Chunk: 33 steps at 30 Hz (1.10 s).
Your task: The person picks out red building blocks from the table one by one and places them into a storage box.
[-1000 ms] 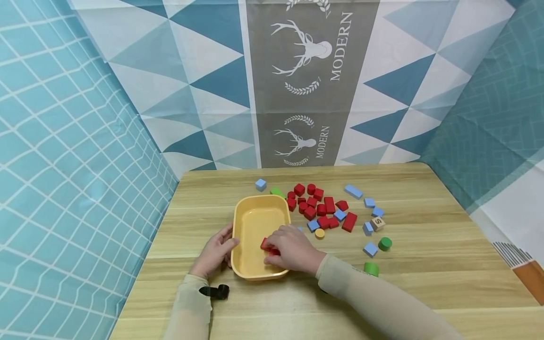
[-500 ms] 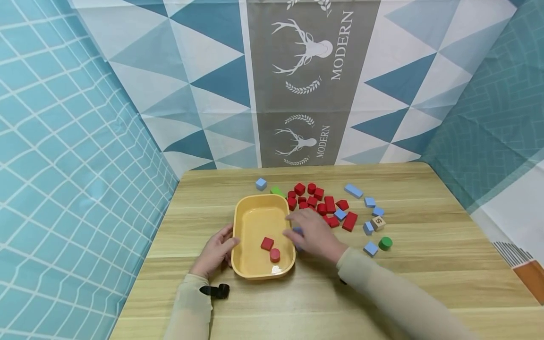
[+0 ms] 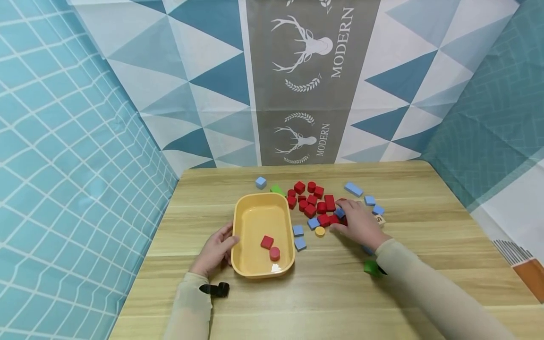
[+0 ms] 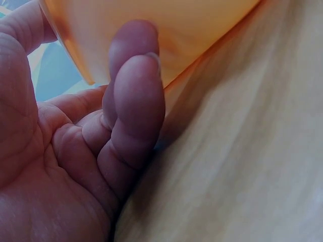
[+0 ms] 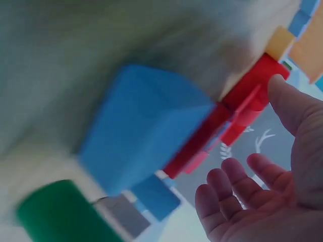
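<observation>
A shallow yellow plastic tray point(image 3: 240, 208) stands on the wooden table with a red square block point(image 3: 267, 242) and a red cylinder point(image 3: 275, 254) inside. My left hand point(image 3: 214, 250) grips its left wall, thumb over the rim and fingers outside; the left wrist view shows fingertips against the tray wall point(image 4: 186, 30). My right hand point(image 3: 359, 222) is over the right side of the loose blocks, thumb and fingers spread apart around a small blue block point(image 3: 339, 213). In the right wrist view nothing lies in its grasp, and red blocks point(image 5: 202, 136) sit beyond the fingers.
Several red blocks point(image 3: 311, 200) are clustered right of the tray. Blue blocks point(image 3: 298, 230), a yellow disc point(image 3: 320, 231), a lettered wooden cube point(image 3: 379, 220) and a green block point(image 3: 371, 267) lie around them. A patterned cloth point(image 3: 297, 85) hangs behind the table.
My right hand has left the tray, where the red square block and cylinder now lie uncovered, and moved right over the loose blocks. My left hand has stayed on the tray.
</observation>
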Tool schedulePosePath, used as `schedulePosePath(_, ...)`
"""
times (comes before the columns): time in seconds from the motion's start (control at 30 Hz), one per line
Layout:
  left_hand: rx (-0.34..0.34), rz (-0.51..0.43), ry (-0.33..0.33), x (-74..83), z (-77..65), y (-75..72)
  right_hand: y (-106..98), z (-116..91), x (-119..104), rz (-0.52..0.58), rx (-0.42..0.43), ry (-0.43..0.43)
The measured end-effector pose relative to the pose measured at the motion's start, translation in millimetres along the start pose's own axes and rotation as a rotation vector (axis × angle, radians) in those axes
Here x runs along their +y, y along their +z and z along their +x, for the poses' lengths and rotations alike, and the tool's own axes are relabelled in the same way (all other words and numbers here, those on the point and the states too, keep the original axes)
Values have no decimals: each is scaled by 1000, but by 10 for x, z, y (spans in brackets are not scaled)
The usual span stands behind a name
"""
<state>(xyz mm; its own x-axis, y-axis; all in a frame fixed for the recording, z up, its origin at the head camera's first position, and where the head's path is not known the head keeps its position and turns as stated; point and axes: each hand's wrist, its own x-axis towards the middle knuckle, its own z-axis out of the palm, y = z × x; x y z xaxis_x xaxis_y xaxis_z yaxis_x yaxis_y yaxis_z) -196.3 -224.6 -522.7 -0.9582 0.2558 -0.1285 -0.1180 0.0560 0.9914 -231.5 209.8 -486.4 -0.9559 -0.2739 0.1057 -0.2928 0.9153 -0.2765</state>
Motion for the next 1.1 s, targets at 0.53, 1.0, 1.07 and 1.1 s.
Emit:
schedulePosePath(0.53, -12, -21, 10, 3, -5, -4, 100, 60, -41, -64, -41, -112)
schedulePosePath(1.0, -9, -37, -6, 6, -3, -1, 158, 86, -134, -99, -72, -145)
schedulePosePath(1.07, -12, -42, -2, 11, -5, 2, 155, 79, -133, -101, -83, -140)
schedulePosePath(1.1, -13, -45, -1, 12, -5, 2, 151, 76, -132, -102, -89, -138)
